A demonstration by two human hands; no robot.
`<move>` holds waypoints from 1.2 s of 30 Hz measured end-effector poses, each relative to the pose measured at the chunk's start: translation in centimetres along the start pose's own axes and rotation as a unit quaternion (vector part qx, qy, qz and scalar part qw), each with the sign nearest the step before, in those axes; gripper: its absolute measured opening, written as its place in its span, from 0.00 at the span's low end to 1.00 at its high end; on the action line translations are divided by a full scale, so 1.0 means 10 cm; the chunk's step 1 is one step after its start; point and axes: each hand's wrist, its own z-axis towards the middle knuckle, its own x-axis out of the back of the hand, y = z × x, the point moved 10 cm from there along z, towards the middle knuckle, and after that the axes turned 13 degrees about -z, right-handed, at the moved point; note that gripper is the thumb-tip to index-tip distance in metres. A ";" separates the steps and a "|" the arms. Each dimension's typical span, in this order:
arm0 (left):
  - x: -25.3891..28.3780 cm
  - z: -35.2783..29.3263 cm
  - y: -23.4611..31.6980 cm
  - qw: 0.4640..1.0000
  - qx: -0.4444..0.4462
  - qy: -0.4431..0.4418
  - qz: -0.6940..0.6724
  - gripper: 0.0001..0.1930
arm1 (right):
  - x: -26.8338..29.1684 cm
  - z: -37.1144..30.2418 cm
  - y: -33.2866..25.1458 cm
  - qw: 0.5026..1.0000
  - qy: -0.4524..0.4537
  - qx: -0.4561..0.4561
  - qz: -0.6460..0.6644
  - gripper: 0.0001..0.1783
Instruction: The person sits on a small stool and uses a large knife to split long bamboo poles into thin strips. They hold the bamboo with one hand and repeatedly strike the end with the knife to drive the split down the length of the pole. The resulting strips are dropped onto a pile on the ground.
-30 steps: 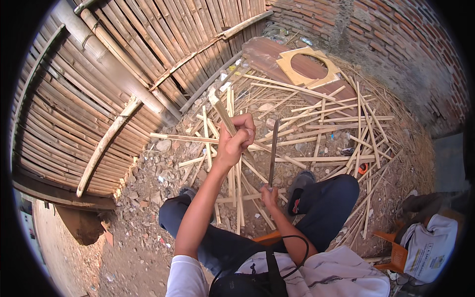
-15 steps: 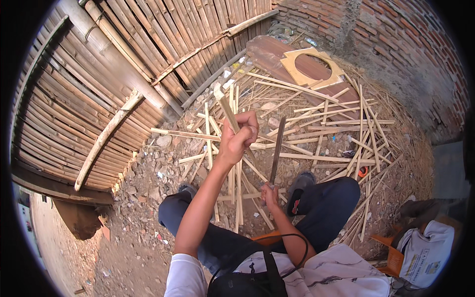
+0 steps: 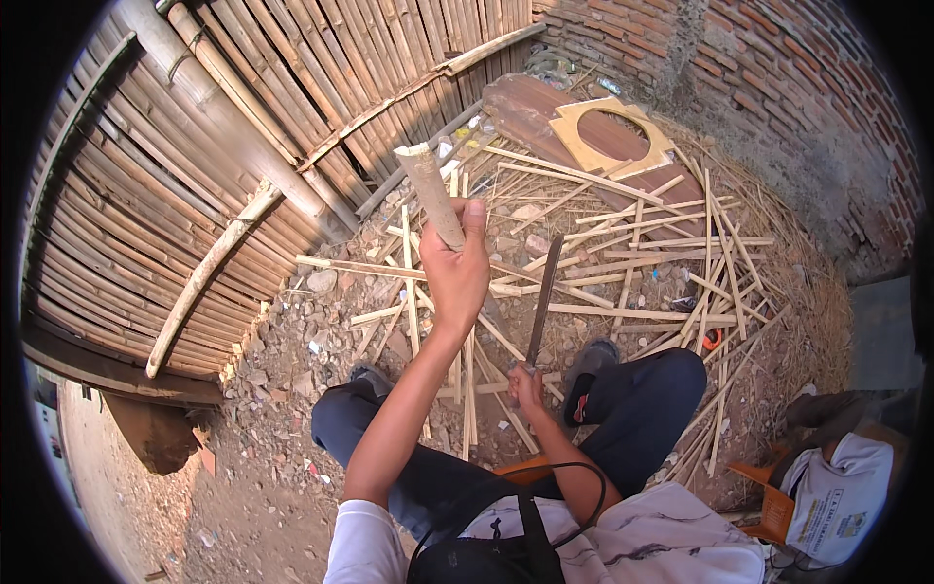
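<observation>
My left hand is raised in front of me, closed round a split piece of bamboo. The piece tilts up and to the left, its broad pale face showing and its cut end at the top. My thumb lies along its side, and its lower part is hidden by my hand. Lower down, between my knees, my right hand grips the handle of a machete. The long dark blade points up and away from me, apart from the bamboo. Many thin bamboo strips lie criss-crossed on the ground beyond both hands.
A bamboo wall stands on the left and a brick wall on the right. A brown board bears a yellowish panel with a round hole. Stones and rubble cover the ground. A white bag is at lower right.
My left hand has turned the bamboo piece, so its broad face now shows instead of its narrow edge. Its top has shifted slightly left and up. The machete has hardly moved.
</observation>
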 end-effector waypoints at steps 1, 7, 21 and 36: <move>-0.02 0.00 -0.01 1.000 -0.002 -0.008 -0.001 0.17 | -0.04 -0.10 0.02 1.000 0.000 -0.023 -0.009 0.12; -0.01 -0.01 -0.08 1.000 0.017 -0.019 0.017 0.18 | 0.15 -0.26 1.04 0.978 0.022 -0.206 -0.017 0.11; -0.07 0.00 -0.19 0.994 0.054 -0.064 -0.069 0.17 | 0.18 -0.14 1.02 0.971 -0.036 -0.231 -0.051 0.11; -0.10 0.04 -0.15 0.992 0.056 -0.062 -0.096 0.15 | 0.19 -0.05 0.08 0.997 0.056 -0.042 0.019 0.12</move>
